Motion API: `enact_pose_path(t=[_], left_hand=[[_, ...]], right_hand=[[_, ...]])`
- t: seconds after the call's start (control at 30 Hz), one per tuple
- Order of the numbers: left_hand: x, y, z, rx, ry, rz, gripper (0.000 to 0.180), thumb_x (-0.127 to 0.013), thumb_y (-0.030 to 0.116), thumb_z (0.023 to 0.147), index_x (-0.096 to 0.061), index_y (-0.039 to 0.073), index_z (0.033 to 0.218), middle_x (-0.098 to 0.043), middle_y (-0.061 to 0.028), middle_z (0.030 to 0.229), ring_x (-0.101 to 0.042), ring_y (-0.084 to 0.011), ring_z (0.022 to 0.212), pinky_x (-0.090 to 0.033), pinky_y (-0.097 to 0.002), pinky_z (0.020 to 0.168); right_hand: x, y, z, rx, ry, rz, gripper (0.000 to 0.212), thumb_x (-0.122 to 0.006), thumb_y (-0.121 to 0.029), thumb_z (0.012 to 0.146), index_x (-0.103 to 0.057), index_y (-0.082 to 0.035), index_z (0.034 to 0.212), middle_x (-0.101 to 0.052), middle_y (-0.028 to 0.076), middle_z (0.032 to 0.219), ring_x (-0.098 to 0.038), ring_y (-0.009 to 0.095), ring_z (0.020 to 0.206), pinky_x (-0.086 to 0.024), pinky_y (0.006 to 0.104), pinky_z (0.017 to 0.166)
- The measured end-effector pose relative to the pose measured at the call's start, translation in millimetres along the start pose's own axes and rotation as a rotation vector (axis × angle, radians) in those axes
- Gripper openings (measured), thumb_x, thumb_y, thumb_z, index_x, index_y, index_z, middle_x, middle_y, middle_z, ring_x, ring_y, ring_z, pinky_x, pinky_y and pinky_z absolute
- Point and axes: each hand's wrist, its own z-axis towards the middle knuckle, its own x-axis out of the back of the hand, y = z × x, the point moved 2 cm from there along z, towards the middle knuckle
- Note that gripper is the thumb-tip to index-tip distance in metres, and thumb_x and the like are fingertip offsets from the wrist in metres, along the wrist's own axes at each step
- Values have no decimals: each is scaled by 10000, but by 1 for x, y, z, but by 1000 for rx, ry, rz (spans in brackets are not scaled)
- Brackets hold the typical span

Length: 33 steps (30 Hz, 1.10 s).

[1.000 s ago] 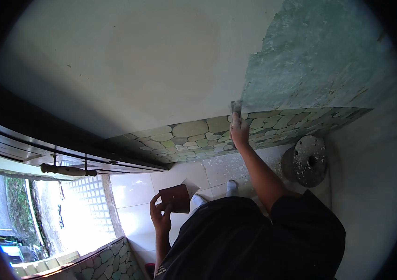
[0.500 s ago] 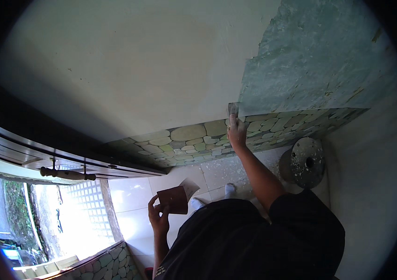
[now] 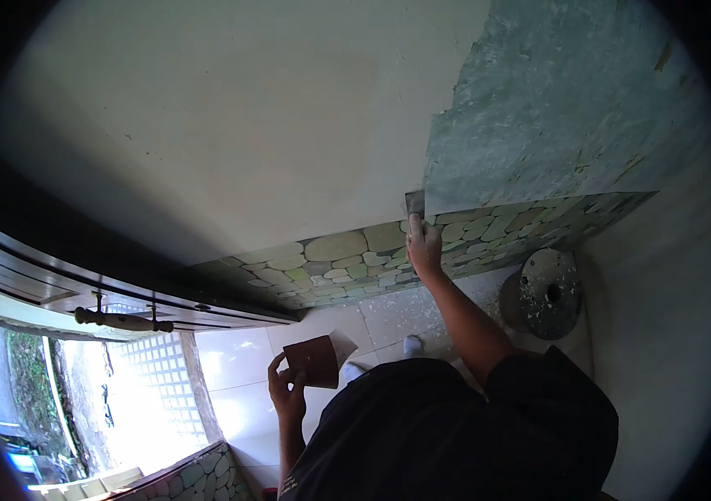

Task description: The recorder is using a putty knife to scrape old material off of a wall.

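Got a scraper (image 3: 414, 202) in the right hand (image 3: 425, 248), just right of frame centre. Closed firmly around the handle, with one digit laid along it toward the blade. Pointing blade-up in the frame, over the white wall (image 3: 288, 125), just left of the border with the grey-green patch (image 3: 564, 108) at upper right and just above the stone strip (image 3: 336, 246). Can't tell contact pressure at the blade.

Holding a reddish-brown pad (image 3: 312, 361) in the left hand (image 3: 288, 391), lower frame, a bit left of centre. Pinching by the left edge, thumb and fingers close together. Can see a pale flat piece (image 3: 343, 344) poking out past the pad's upper right corner; can't tell exact kind.

Also seeing a round grey drum (image 3: 551, 296) at right, spattered white, with a dark hole in the top, to the right of the right forearm. Below the strip, can see pale floor tiles (image 3: 238, 359), white-speckled near the centre. At left edge, seeing a dark door (image 3: 55, 267) with a bar handle (image 3: 124, 321), above bright outdoor light at lower left. Wearing a dark shirt (image 3: 455, 426), bottom centre.
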Motion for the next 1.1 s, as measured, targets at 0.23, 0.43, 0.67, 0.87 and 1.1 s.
enact_pose_path(t=[0.23,0.43,0.67,0.87,1.1], left_hand=[[-5,-1,2,-1,38,-60,458,-632,-5,769,-503,16,1208,-659,-81,901,-577,-111,718,-441,-266,759],[2,-11,2,-34,1,42,129,-643,5,768,-659,-43,886,-488,-82,1281,-574,-123,717,-447,-265,719],[-1,6,-2,25,16,-74,351,-629,-19,771,-560,-10,1115,-619,-92,1043,-592,-112,741,-455,-255,738],[-3,6,-2,-61,-29,15,554,-620,-26,779,-405,33,1287,-665,-71,783,-598,-105,747,-454,-256,757],[-2,-3,-1,-26,3,-89,540,-631,-1,784,-417,27,1279,-665,-70,790,-595,-107,738,-452,-256,759]], right_hand=[[2,-7,11,-25,56,-70,518,-507,-414,937,-486,-25,595,-429,64,484,-446,170,462,-364,351,485],[10,-4,-9,-25,50,-86,534,-514,-421,929,-495,-11,588,-437,80,488,-447,179,460,-358,365,484],[1,-15,17,-1,46,-120,518,-513,-390,929,-523,17,609,-468,147,507,-462,256,478,-380,390,510],[6,9,-3,130,119,-123,509,-507,-419,929,-503,-15,619,-444,83,493,-452,193,426,-365,343,447],[-8,-47,17,79,96,-67,532,-510,-421,926,-531,13,618,-464,135,494,-483,255,471,-380,397,514]])
